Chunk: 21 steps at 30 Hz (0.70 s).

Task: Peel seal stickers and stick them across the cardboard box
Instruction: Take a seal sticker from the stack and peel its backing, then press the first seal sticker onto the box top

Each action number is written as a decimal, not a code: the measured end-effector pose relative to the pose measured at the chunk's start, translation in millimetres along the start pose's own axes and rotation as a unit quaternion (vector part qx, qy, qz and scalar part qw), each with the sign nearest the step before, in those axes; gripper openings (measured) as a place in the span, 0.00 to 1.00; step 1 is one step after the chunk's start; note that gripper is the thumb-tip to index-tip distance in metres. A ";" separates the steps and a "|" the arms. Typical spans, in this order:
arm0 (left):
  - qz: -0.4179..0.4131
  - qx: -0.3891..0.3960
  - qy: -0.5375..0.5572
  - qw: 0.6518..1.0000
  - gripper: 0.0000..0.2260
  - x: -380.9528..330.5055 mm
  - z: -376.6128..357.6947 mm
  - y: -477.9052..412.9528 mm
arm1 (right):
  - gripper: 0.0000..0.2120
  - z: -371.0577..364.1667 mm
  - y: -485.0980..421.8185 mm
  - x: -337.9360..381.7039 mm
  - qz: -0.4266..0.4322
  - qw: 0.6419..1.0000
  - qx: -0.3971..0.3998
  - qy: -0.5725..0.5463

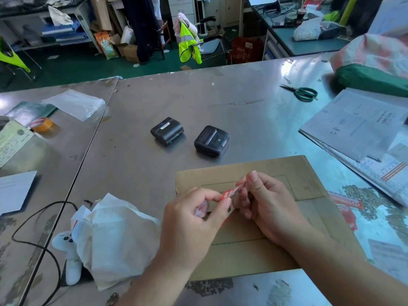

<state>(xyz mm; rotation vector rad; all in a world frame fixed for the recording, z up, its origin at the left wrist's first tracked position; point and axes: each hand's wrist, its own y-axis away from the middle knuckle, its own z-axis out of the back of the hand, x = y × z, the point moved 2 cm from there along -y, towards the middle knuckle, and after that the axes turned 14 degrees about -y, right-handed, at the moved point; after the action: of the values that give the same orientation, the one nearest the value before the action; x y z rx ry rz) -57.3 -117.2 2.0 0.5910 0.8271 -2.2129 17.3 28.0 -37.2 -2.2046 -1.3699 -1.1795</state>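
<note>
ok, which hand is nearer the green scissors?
Right. Both hands pinch the seal sticker over the cardboard box; the right hand is on the side of the scissors, the left hand beside it, farther away.

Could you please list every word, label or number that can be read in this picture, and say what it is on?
Nothing reads clearly enough to quote.
Seal sticker, pinched between the left hand and the right hand: white characters on red, blurred.
Papers: printed lines, too small to read.
Black printer: white label, unreadable.
Tape roll: red print, blurred.
</note>
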 end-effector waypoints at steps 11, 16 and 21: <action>0.412 -0.063 0.423 0.805 0.09 11.8 -5.1 -5.3 | 0.14 -1.9 2.9 -2.7 -0.003 0.994 0.045 0.102; 0.408 -0.044 0.430 0.804 0.06 8.0 -8.4 0.5 | 0.12 -3.0 5.5 -0.3 0.001 0.991 0.080 0.112; 0.377 -0.031 0.421 0.825 0.04 7.8 -9.3 4.8 | 0.11 -2.9 6.2 -0.9 0.016 0.995 0.052 0.081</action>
<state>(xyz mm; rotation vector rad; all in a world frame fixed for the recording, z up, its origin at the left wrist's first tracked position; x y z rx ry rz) -57.3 -116.8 -11.1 1.6004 0.8499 -1.1393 20.9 22.6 -35.1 -2.0060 -1.2949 -1.2176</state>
